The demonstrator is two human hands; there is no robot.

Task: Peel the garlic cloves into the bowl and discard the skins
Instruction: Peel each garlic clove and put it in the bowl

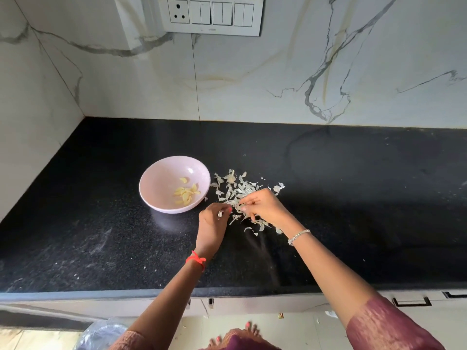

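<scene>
A pale pink bowl (161, 183) stands on the black counter and holds several peeled garlic cloves (186, 192). To its right lies a scatter of white garlic skins (236, 189). My right hand (262, 204) rests on the near part of the pile, its fingers curled down into the skins. My left hand (213, 221) sits just left of the pile, fingers curled inward with the tips by the skins; what they hold is hidden.
The black granite counter (353, 198) runs to a marble wall behind and a corner on the left. A switch panel (212, 15) is on the wall. A plastic bag (101, 334) lies on the floor below the counter edge, near my feet.
</scene>
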